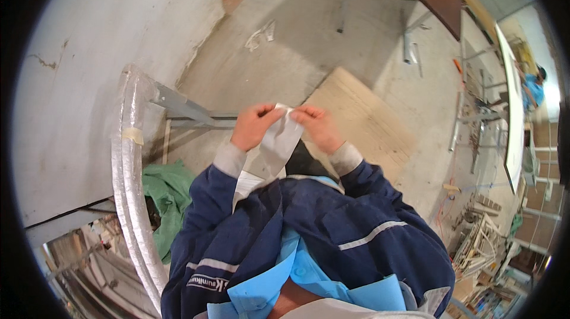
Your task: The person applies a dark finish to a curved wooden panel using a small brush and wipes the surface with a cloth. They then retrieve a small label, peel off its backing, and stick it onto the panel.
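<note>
Both my hands meet in front of my body at the top edge of a thin white sheet (281,138), which looks like paper or film. My left hand (254,126) pinches it at the upper left corner. Close beside it, the thumb and fingers of my right hand (320,127) pinch the same edge. The sheet hangs down from the fingertips toward my jacket. Another white piece (248,183) shows lower down by my left sleeve; whether it is part of the same sheet I cannot tell.
A flat cardboard piece (362,123) lies on the concrete floor ahead. To the left stand a metal frame (190,111), a curved foil-wrapped tube (126,170) and a green sack (169,200). Scrap wood (478,242) is piled at right. Another person (533,90) is at the far right.
</note>
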